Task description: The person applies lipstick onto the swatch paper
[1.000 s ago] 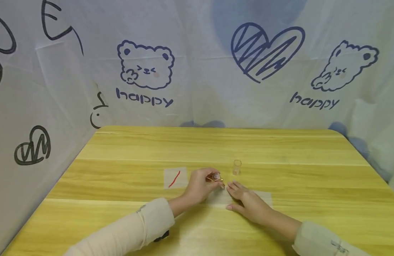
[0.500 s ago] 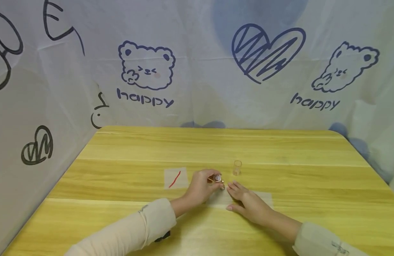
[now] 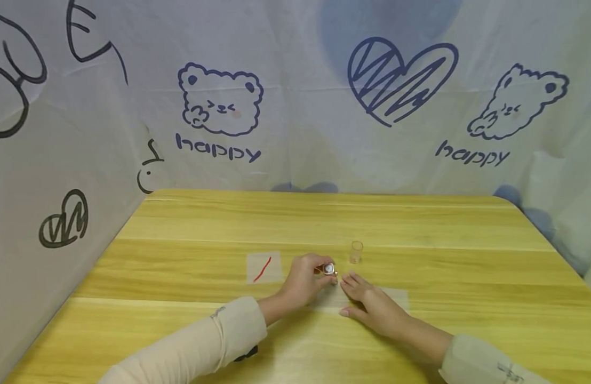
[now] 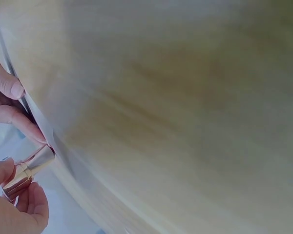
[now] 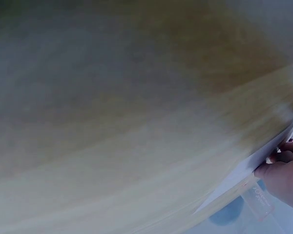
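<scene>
In the head view, my left hand [image 3: 302, 281] pinches a shiny rose-gold lipstick [image 3: 328, 269] between thumb and fingers, its square end facing up toward me. The left wrist view shows the metallic tube [image 4: 29, 170] slanting, its far end close to the paper; whether it touches cannot be made out. My right hand [image 3: 376, 308] lies flat with straight fingers on a white paper [image 3: 396, 297], its fingertips just right of the lipstick. Much of that sheet is hidden under both hands. Behind the right fingers stands a clear cylindrical cap [image 3: 356, 253], upright on the table.
A second white paper [image 3: 255, 265] with one red stroke lies left of the left hand. The wood-grain table [image 3: 204, 221] ends at a hanging white cloth [image 3: 286, 144] with drawings at the back and left. A small dark object shows under the left cuff.
The lipstick has turned a little in my left fingers and shifted slightly right and down, showing more of its end. My right hand stays on the paper.
</scene>
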Available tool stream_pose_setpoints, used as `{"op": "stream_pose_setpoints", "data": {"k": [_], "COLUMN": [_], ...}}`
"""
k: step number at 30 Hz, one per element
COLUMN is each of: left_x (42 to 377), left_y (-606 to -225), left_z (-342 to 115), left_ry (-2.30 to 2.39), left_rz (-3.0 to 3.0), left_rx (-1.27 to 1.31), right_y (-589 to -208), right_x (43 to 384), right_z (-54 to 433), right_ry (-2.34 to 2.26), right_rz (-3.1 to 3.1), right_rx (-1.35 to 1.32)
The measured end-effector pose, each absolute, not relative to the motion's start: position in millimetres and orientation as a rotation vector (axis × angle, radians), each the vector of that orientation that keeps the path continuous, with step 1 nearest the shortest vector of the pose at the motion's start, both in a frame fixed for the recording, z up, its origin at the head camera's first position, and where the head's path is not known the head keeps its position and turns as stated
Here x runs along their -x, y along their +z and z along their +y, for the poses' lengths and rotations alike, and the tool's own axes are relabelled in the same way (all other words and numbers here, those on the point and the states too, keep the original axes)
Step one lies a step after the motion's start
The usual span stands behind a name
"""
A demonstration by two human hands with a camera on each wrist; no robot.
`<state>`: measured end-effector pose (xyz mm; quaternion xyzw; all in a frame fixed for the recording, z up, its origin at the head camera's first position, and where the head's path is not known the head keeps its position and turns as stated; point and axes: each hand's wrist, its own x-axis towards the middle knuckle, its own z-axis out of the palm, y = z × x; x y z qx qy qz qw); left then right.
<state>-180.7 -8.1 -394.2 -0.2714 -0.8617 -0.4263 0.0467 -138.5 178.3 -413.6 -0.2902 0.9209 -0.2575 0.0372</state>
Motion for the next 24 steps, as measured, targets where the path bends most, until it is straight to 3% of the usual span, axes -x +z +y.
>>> {"op": "stream_pose_setpoints", "data": {"k": [24], "left_x": [175.8], "left_y": [-393.0], "left_z": [-12.8], "left_ry": [-1.284], "left_rz": [-2.644], "left_rx": [0.873], "right_y": [-414.3], "right_x": [138.1], "right_z": [178.4], "right_ry": [-0.784], "right_rz": [2.825], "right_rx": [0.913]}}
